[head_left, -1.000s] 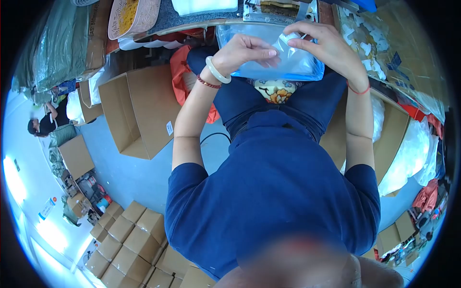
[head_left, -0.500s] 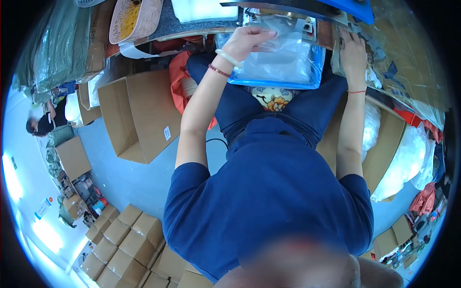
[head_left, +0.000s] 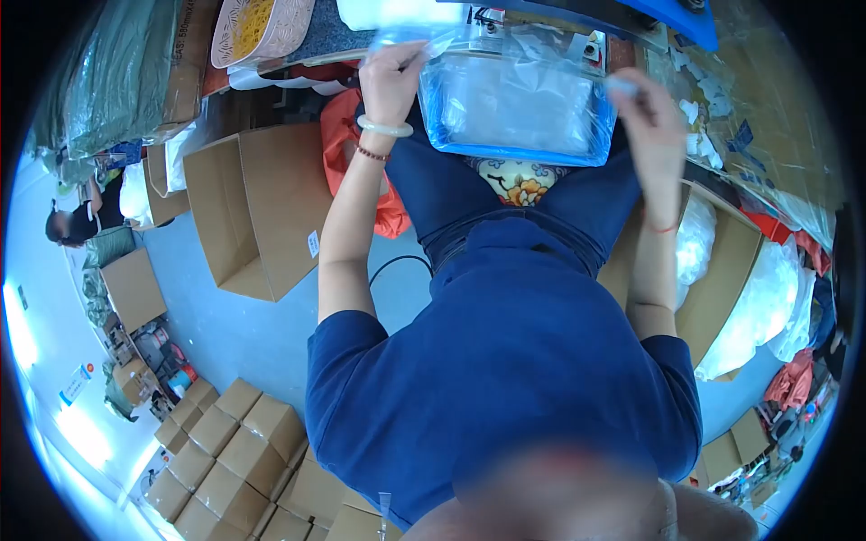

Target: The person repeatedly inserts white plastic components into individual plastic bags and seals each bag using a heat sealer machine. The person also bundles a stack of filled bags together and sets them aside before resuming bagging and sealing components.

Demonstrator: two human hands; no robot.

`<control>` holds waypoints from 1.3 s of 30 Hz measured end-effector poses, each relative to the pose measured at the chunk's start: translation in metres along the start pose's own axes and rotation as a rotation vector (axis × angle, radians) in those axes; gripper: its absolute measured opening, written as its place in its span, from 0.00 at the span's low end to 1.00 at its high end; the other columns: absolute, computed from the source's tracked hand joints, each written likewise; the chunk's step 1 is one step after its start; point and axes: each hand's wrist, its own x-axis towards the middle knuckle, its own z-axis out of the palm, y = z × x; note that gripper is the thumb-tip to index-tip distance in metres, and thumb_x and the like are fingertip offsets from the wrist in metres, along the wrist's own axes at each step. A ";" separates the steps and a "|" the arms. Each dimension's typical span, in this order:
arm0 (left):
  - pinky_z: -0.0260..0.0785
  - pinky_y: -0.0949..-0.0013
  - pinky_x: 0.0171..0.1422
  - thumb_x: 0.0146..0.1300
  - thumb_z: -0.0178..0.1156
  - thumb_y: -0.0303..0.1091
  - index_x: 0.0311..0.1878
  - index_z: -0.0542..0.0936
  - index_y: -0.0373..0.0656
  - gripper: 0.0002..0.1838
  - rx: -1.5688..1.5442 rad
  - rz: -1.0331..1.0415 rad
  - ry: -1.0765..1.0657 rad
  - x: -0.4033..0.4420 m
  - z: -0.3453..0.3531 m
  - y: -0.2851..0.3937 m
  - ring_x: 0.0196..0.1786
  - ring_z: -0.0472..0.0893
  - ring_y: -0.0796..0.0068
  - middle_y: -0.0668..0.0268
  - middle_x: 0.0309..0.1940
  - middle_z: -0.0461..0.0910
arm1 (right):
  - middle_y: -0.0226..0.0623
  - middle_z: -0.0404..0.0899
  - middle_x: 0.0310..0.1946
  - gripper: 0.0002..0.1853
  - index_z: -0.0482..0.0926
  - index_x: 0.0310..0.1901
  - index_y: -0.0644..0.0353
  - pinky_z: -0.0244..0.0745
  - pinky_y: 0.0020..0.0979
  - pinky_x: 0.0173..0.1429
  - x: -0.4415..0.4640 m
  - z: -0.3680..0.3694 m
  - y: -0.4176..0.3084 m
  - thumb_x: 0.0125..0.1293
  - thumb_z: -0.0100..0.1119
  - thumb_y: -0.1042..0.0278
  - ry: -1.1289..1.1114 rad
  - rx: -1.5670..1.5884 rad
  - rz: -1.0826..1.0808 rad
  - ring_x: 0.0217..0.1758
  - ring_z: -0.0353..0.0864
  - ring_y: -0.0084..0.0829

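Note:
My left hand [head_left: 392, 81] is closed in a pinch on a clear plastic bag [head_left: 437, 45], which is smeared by motion above the bench edge. A blue-lined tray [head_left: 514, 155] in front of my lap holds a stack of clear plastic bags [head_left: 514, 104], between my two hands. At the tray's right edge, my right hand [head_left: 654, 117] is blurred, with curled fingers and a small pale bit at the fingertips that I cannot make out. Behind the tray is a machine with metal parts [head_left: 487, 27] and a blue-and-black arm [head_left: 622, 22], partly cut off by the view.
A pink basket with yellow bits [head_left: 262, 32] stands on the bench at left. Open cardboard boxes [head_left: 271, 216] flank my legs; the right one holds clear plastic. Scraps lie on taped cardboard [head_left: 749, 99] at right. Stacked cartons [head_left: 234, 451] and another person [head_left: 77, 225] are at left.
My left hand has moved left from over the tray, drawing the clear bag with it. My right hand has come off the cardboard at right, toward the tray's edge.

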 end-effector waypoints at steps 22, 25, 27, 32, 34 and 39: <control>0.75 0.70 0.60 0.67 0.61 0.26 0.53 0.81 0.31 0.13 -1.404 -0.719 -0.709 0.010 0.074 0.046 0.55 0.82 0.70 0.57 0.50 0.84 | 0.44 0.83 0.45 0.16 0.79 0.54 0.56 0.79 0.40 0.48 0.046 -0.023 -0.005 0.68 0.57 0.61 -0.069 -0.783 -0.408 0.45 0.84 0.45; 0.74 0.71 0.62 0.68 0.60 0.27 0.53 0.80 0.31 0.13 -1.483 -0.846 -0.686 0.026 0.084 0.051 0.57 0.82 0.68 0.56 0.52 0.83 | 0.49 0.82 0.47 0.15 0.79 0.55 0.55 0.79 0.43 0.50 0.022 -0.047 -0.002 0.68 0.55 0.66 -0.149 -1.164 0.216 0.48 0.83 0.49; 0.77 0.65 0.60 0.67 0.63 0.29 0.53 0.80 0.27 0.15 -1.497 -0.822 -0.612 0.024 0.084 0.056 0.53 0.83 0.62 0.52 0.48 0.83 | 0.49 0.82 0.46 0.16 0.78 0.56 0.54 0.78 0.44 0.50 0.016 -0.050 0.065 0.68 0.54 0.67 -0.105 -1.151 0.019 0.48 0.82 0.50; 0.77 0.66 0.53 0.66 0.66 0.37 0.54 0.80 0.33 0.20 -0.864 -0.566 -0.422 0.033 0.049 0.026 0.49 0.85 0.66 0.54 0.49 0.84 | 0.51 0.82 0.46 0.16 0.77 0.58 0.54 0.74 0.49 0.51 0.050 -0.036 0.093 0.70 0.55 0.65 0.179 -0.816 -0.143 0.48 0.80 0.54; 0.72 0.62 0.57 0.65 0.66 0.39 0.59 0.78 0.40 0.22 -0.264 -0.021 -0.046 0.046 0.040 -0.011 0.55 0.82 0.63 0.57 0.56 0.81 | 0.49 0.82 0.47 0.15 0.79 0.56 0.54 0.75 0.47 0.50 0.054 -0.036 0.096 0.69 0.57 0.64 0.182 -0.829 -0.185 0.47 0.80 0.53; 0.70 0.57 0.61 0.59 0.66 0.31 0.48 0.83 0.42 0.14 0.245 0.400 0.036 0.006 0.040 -0.063 0.55 0.81 0.60 0.60 0.50 0.84 | 0.39 0.85 0.44 0.14 0.82 0.54 0.54 0.75 0.31 0.50 0.043 -0.048 0.080 0.69 0.62 0.61 0.336 -0.650 -0.279 0.44 0.83 0.35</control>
